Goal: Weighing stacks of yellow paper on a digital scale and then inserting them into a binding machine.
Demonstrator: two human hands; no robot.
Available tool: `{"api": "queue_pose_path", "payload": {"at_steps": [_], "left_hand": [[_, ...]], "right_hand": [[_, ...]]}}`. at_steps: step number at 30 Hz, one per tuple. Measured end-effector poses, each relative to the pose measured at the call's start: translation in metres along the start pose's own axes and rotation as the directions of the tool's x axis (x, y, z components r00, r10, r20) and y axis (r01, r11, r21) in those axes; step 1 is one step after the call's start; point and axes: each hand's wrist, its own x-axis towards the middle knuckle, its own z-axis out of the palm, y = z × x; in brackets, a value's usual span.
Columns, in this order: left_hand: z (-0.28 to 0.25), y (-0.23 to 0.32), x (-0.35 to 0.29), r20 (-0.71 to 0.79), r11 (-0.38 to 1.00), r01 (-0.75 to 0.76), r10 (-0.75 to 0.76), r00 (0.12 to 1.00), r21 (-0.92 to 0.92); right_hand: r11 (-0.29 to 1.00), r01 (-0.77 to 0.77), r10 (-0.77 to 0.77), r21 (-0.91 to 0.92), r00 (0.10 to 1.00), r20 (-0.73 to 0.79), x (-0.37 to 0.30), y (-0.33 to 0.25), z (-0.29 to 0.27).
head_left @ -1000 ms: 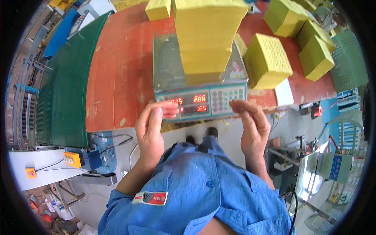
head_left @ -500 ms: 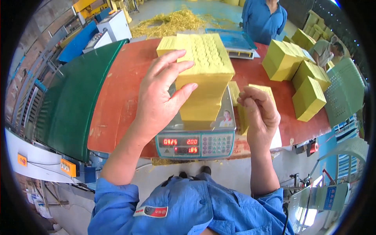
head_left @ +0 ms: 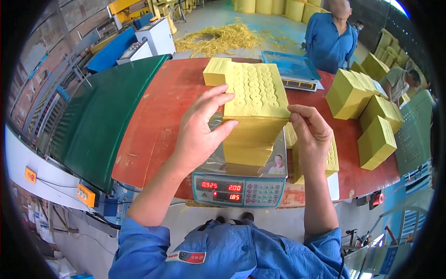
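A tall stack of yellow paper (head_left: 253, 135), its top sheet pressed with rows of round marks, stands on the metal pan of a digital scale (head_left: 239, 189) with a lit red display and a keypad. My left hand (head_left: 200, 123) lies against the stack's left side. Its fingers are spread, with the thumb near the front left corner. At the front right corner of the top, my right hand (head_left: 313, 132) pinches the paper edge between thumb and forefinger; how many sheets it has caught cannot be made out.
A smaller yellow paper block (head_left: 216, 72) sits behind the stack. Another block (head_left: 332, 158) lies beside the scale, under my right forearm. A blue-topped scale (head_left: 291, 67) and more yellow stacks (head_left: 377, 142) occupy the red table (head_left: 155, 125). A person in blue (head_left: 331, 42) stands beyond.
My right hand has come up to the stack's front right corner, where it was apart before. My left hand stays at the left side. The whole view has shifted a little.
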Motion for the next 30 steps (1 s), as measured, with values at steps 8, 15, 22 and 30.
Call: {"api": "queue_pose_path", "payload": {"at_steps": [8,15,22,30], "left_hand": [[0.002,-0.007,0.0,0.001,0.999,-0.042,0.042,0.999,-0.023],[-0.006,-0.002,-0.032,-0.148,0.96,0.053,-0.097,0.984,-0.274],[-0.012,0.021,-0.05,0.545,0.235,0.637,-0.354,0.76,-0.734],[-0.02,0.003,-0.09,0.136,0.486,0.371,-0.452,0.882,-0.791]], "right_hand": [[1.0,-0.013,0.011,-0.027,0.999,-0.052,0.005,-0.009,0.003],[0.998,-0.039,0.043,0.045,0.996,-0.082,-0.015,-0.041,-0.002],[0.878,-0.274,0.325,0.392,0.943,-0.07,-0.129,-0.065,-0.001],[0.789,-0.371,0.453,0.49,0.89,-0.055,-0.088,-0.043,0.017]]}}
